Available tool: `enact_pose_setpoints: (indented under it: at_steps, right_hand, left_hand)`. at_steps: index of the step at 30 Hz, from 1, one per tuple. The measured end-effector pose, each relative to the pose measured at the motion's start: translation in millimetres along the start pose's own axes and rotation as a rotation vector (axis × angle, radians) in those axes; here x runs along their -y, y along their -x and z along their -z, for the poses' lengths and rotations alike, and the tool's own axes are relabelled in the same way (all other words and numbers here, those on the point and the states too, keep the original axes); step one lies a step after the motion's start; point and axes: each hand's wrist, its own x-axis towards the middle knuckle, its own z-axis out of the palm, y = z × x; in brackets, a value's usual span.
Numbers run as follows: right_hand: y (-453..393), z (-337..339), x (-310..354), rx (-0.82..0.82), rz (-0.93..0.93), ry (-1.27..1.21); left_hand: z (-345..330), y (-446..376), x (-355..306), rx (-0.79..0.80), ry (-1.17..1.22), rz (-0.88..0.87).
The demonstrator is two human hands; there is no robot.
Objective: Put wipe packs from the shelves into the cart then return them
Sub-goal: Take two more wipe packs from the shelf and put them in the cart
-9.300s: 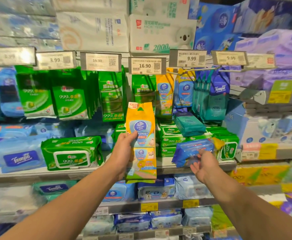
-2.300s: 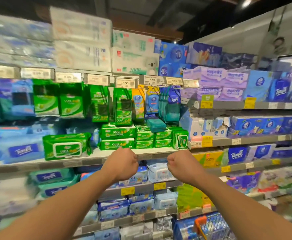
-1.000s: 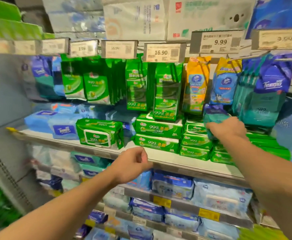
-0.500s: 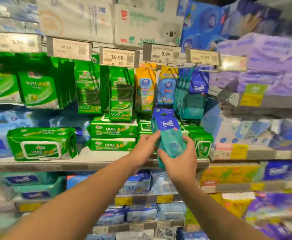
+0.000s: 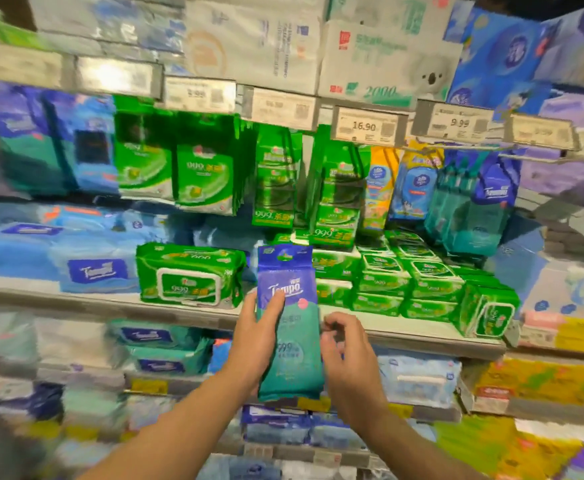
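I hold a teal and purple Tempo wipe pack (image 5: 294,368) upright in front of the middle shelf (image 5: 405,336). My left hand (image 5: 254,344) grips its left side, thumb across the front below the logo. My right hand (image 5: 351,358) is at the pack's right edge with its fingers curled against it. Matching teal Tempo packs (image 5: 470,213) hang on a hook at the upper right. The cart is not in view.
A large green 999 wipe pack (image 5: 190,275) lies on the shelf left of my hands, with stacks of small green packs (image 5: 418,285) to the right. Green, yellow and blue packs hang under price tags (image 5: 366,128). Blue packs fill the lower shelves.
My right hand took the teal Tempo pack off the stack of green packs and brought it down to my left hand. Now the left hand grips it and the view has swung left.
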Motion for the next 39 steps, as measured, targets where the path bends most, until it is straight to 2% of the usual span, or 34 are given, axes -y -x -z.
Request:
enact_pose_setpoints:
  at_steps: [3,8,11,15,20,24,27,29,32,39]
  right_hand:
    - [-30,-43,20,0.114,0.028,0.002]
    - [-91,-112,46,0.24,0.044,0.166]
    - [-123,-140,60,0.27,0.004,0.258]
    - [-145,-164,67,0.19,-0.079,0.326]
    - [-146,-181,60,0.091,-0.25,0.237]
    - [-142,-188,49,0.064,-0.319,0.148]
    - [-137,-195,38,0.057,-0.38,-0.07]
    - [-135,-198,37,0.061,-0.426,-0.267]
    - [-137,-198,39,0.088,-0.446,-0.408]
    - [-143,-193,50,0.228,-0.432,-0.387]
  left_hand:
    - [74,-1,-10,-0.081,0.002,-0.001]
    - [189,5,-24,-0.229,-0.087,-0.056]
    - [242,12,-25,-0.268,-0.127,-0.064]
    - [289,20,-27,-0.347,-0.097,-0.076]
    - [323,27,-23,-0.409,-0.065,-0.042]
    - [339,29,-15,-0.429,-0.05,-0.027]
    - [344,29,-9,-0.418,-0.034,0.004]
    - [346,30,-7,-0.39,-0.048,0.021]
    - [346,30,-5,-0.381,-0.064,0.061]
    - [345,25,-11,-0.368,-0.074,0.083]
